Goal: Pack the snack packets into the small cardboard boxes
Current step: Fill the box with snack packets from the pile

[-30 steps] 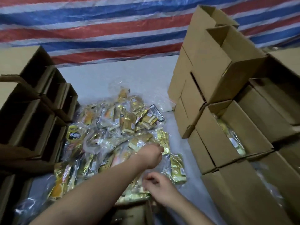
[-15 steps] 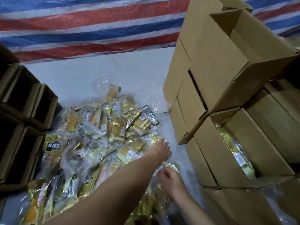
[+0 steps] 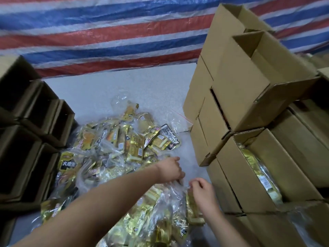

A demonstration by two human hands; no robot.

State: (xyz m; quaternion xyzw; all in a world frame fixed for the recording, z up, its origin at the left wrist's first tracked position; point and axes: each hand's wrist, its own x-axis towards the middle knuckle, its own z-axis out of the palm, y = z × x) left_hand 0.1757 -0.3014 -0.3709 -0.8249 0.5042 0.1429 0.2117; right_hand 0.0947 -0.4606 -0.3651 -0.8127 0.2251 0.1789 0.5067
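Dozens of snack packets [image 3: 124, 145] are lying heaped on the pale floor [image 3: 110, 86] between the dark open boxes [image 3: 35, 139] along its left edge and the stacked cardboard boxes [image 3: 249, 104] along its right edge. One box [image 3: 277, 168] on the right is already showing gold packets inside. The left hand [image 3: 170, 169] is closing its grip on clear wrapping at the heap's near right side; the right hand [image 3: 203, 191] is curling narrow just beside it, and whether it holds anything I cannot tell. These packets are likely light, soft and slippery, crinkling under pressure, so pinching a sealed edge or gathering a loose bundle should be serving best.
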